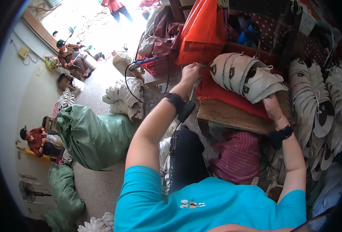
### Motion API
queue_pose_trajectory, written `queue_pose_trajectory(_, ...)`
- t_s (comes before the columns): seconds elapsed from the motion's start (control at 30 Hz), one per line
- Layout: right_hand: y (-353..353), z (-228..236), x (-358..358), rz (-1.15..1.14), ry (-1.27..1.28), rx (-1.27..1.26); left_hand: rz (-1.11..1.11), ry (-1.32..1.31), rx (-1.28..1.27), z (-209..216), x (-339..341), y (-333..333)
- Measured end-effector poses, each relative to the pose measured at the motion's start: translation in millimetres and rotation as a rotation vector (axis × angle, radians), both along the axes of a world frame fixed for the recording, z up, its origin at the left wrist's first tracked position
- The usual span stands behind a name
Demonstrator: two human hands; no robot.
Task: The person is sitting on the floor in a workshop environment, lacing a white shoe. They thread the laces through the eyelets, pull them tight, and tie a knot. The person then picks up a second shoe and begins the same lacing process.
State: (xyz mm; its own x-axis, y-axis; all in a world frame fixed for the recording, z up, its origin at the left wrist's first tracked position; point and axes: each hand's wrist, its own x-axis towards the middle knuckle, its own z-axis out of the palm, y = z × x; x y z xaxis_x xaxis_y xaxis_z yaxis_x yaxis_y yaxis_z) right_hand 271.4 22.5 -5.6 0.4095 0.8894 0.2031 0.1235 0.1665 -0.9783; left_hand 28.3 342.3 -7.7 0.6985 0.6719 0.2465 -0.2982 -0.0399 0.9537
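A nested row of white shoe uppers [236,75] with dark patches lies on a red cloth [211,91] over a wooden bench [229,116]. At the row's right end, my right hand [272,107] grips the lower edge of the nearest upper; its fingertips are hidden beneath it. My left hand [193,73] is closed beside the row's left end, just below an orange-red plastic bag [202,34]. What its fingers pinch, if anything, is too small to make out. Both wrists wear dark bands.
More shoe uppers hang in strings [314,100] at the right. A red basket [157,65] of cloth stands beyond my left hand, a black cord looping below it. Left are a white bundle [124,96] and a big green sack [95,135]. People [72,58] sit along the left wall.
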Motion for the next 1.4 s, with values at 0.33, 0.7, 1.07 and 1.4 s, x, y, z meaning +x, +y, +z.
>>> queue_pose_trajectory(0.33,20,-23,13,0.154,0.479,0.145,-0.106,0.194,0.263,48,23,-90)
queue_pose_trajectory(0.7,-7,-9,10,0.166,0.809,0.122,-0.552,0.463,-0.289,65,-3,-112)
queue_pose_trajectory(1.07,-10,-4,21,0.113,0.726,0.067,-0.457,0.479,0.078,48,-9,-111)
queue_pose_trajectory(1.4,-8,-2,26,0.108,0.700,0.033,-0.276,0.320,-0.224,41,13,-128)
